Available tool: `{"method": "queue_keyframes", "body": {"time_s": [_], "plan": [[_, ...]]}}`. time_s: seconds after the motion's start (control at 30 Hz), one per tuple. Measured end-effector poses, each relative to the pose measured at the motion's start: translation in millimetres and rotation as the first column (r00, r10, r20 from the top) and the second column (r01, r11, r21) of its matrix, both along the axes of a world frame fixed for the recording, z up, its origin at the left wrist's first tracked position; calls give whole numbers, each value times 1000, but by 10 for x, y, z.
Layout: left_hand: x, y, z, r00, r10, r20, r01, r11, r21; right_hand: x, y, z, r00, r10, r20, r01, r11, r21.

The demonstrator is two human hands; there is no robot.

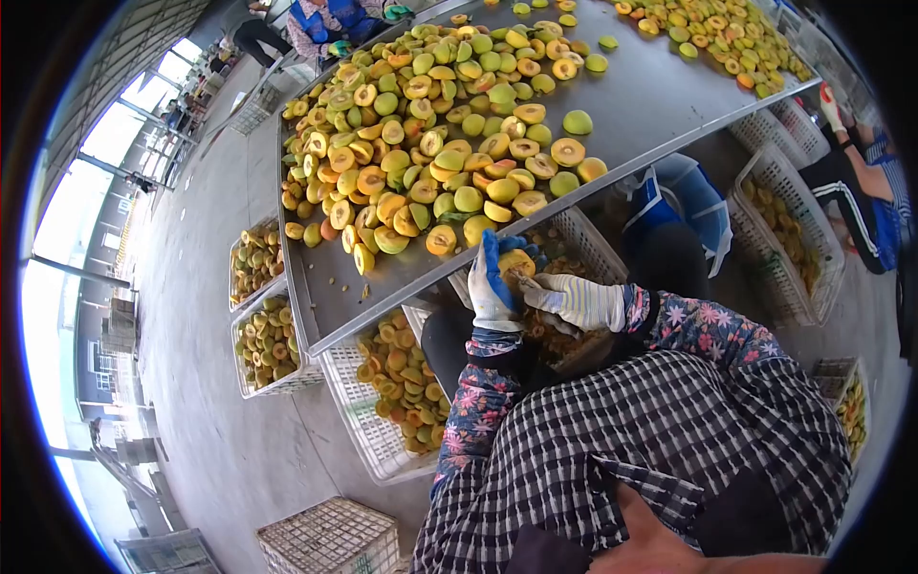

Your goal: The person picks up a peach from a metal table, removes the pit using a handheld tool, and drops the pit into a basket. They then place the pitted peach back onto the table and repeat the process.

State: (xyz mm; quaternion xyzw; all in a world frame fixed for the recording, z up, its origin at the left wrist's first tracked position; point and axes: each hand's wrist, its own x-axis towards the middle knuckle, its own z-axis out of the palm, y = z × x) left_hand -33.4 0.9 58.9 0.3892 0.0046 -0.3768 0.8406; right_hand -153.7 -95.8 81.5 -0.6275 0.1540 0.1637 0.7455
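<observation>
Near the table's front edge, my left hand [493, 283], in a blue and white glove, is wrapped round a halved yellow fruit [516, 263]. My right hand [572, 298], in a striped pale glove, is closed against the fruit's right side; a tool in it, if any, is too small to make out. Both hands are above a crate [591, 244] partly hidden by them. Beyond them a large heap of halved yellow and green fruit [430, 143] lies on the metal table [641, 115], many with the cut face up.
Crates of fruit stand at left [368, 440] and right [822, 297]. A blue-lined bin [703, 206] is beneath the table's right side. An upturned crate [330, 536] sits on the floor. Co-workers [335, 19] are at the far side and right. A bare forearm [660, 550] shows at the bottom.
</observation>
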Motion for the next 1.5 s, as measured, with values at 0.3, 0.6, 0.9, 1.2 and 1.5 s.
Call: {"method": "queue_keyframes", "body": {"time_s": [0.3,0.6,0.9,1.2,1.5], "plan": [[24,-14,-128,999,-28,-28,26,999,-44,-28,17,-30,998,-23,-64,41,956,292],[-14,3,-50,992,-119,-46,110,981,-160,-80,-14,-9,993,-3,-118,78,771,632],[-76,-57,70,990,-88,-114,74,990,-116,-132,105,0,990,-131,-43,138,937,320],[145,77,-261,995,-95,-25,89,980,-177,-266,-87,275,995,22,-100,34,848,529],[1138,1879,-326,689,38,724,-624,539,566,-522,-470,-226,967,152,204,48,680,-732]]}}
